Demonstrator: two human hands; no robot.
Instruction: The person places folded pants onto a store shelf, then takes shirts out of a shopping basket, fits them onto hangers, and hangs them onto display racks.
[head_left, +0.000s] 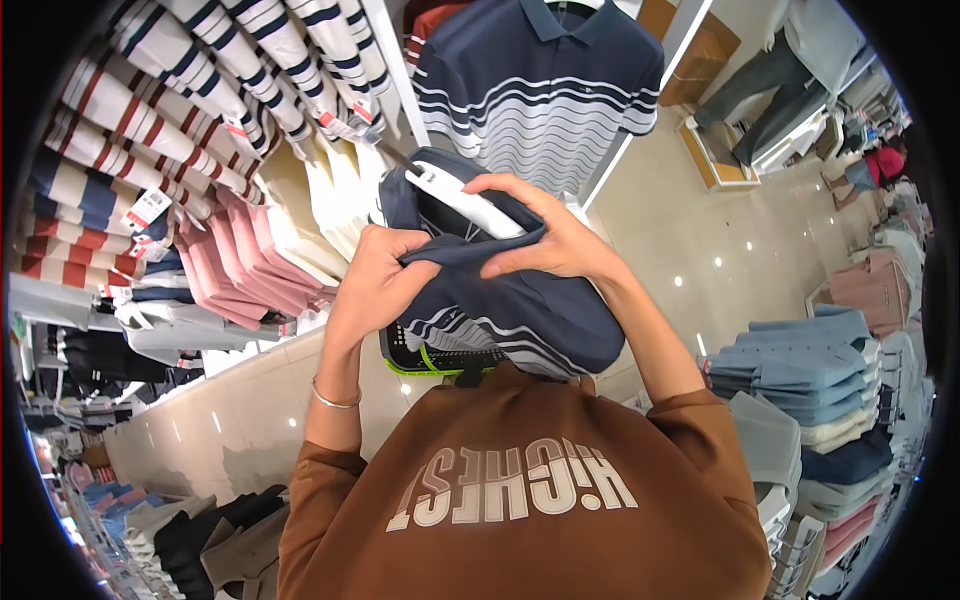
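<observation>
A navy polo shirt (pixel 560 315) with white stripes and wavy lines hangs in front of me. Its collar is pulled open around a white hanger (pixel 465 203), whose upper part shows through the neck. My left hand (pixel 378 275) pinches the near collar edge between thumb and fingers. On the other side, my right hand (pixel 560 235) grips the collar, with its fingers over the far edge near the hanger and its thumb at the near edge. Below the shirt, a black basket (pixel 400 352) with a green rim is partly covered by the cloth.
Striped shirts (pixel 150 125), pink shirts (pixel 235 255) and cream shirts (pixel 320 200) hang on the left. A similar navy polo (pixel 555 85) is displayed ahead. Folded blue shirts (pixel 790 370) are stacked at right. A mannequin (pixel 790 75) stands on a low platform (pixel 715 165) at the upper right.
</observation>
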